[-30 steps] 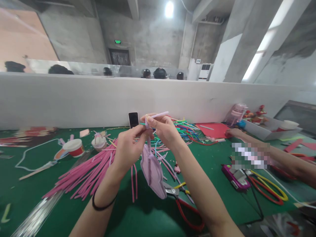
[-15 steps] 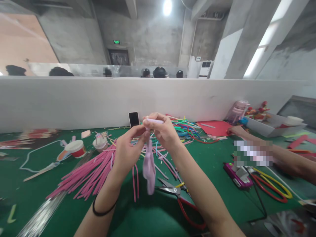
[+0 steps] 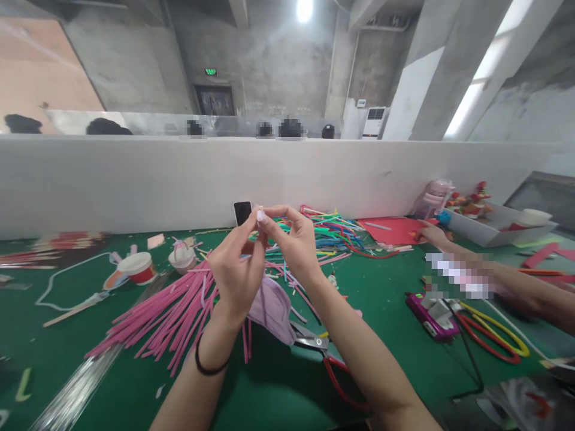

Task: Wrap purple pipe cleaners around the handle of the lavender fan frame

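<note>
My left hand (image 3: 236,269) and my right hand (image 3: 296,242) meet in front of me, above the table. Both are closed, thumbs and fingertips pinching the top end of a lilac piece (image 3: 272,308) that looks made of fuzzy chenille stems. Its broad, flat, petal-like part hangs below my left hand. The fingers hide most of the stretch between the pinched tip and the hanging part. Open scissors (image 3: 320,342) with red handles lie just right of the hanging part, partly under my right forearm. A bundle of pink chenille stems (image 3: 157,314) spreads left of my left wrist.
Multicoloured stems (image 3: 332,233) lie heaped behind my hands, near a phone (image 3: 243,213) against the white partition (image 3: 179,179). Paper cups (image 3: 137,267) stand at left. At right are a purple power strip (image 3: 433,317), red paper (image 3: 390,229) and another person's hand (image 3: 433,234).
The lilac piece has turned from edge-on to showing its broad side, swinging toward the right. The lilac stick lying across my right fingers no longer shows. My left forearm has shifted slightly right.
</note>
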